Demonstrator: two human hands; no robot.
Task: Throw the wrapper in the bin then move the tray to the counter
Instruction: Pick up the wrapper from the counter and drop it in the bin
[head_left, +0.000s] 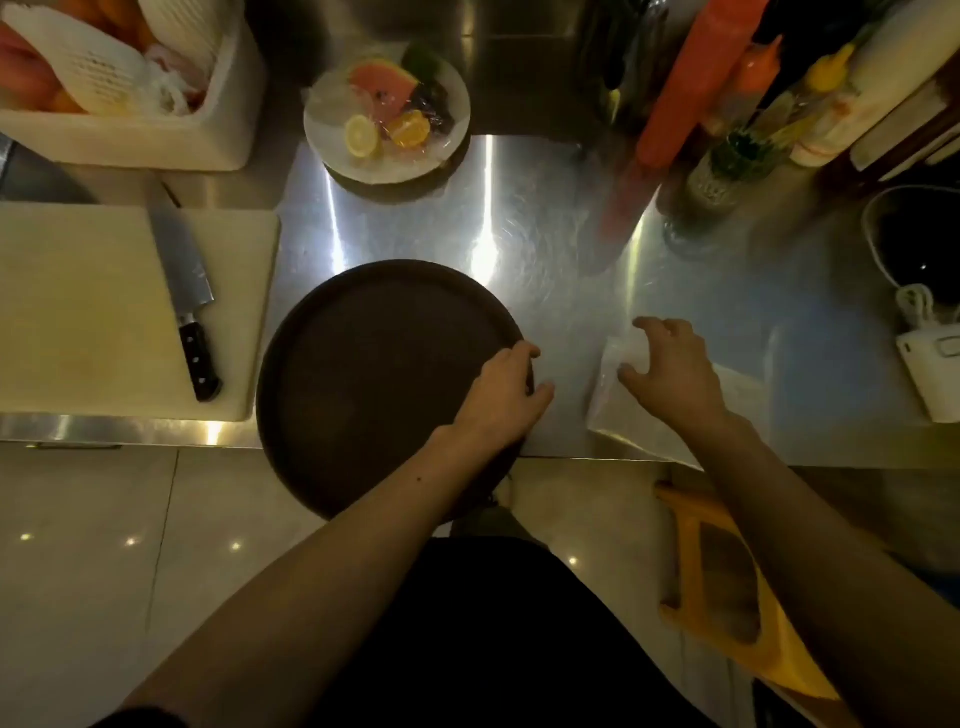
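A round dark brown tray (363, 384) lies on the steel counter (545, 249), its near part overhanging the counter's front edge. My left hand (501, 395) grips the tray's right rim, fingers curled over it. To the right, a clear plastic wrapper (623, 410) lies flat on the counter near the front edge. My right hand (670, 369) hovers over the wrapper's far end with fingers spread and bent; whether they touch the plastic is unclear. No bin is in view.
A cutting board (78, 312) with a knife (187, 296) sits left of the tray. A plate of wrapped fruit (387, 117) stands behind it, a white box (130, 140) at back left. Bottles (727, 156) crowd the back right. A yellow stool (727, 587) stands on the floor.
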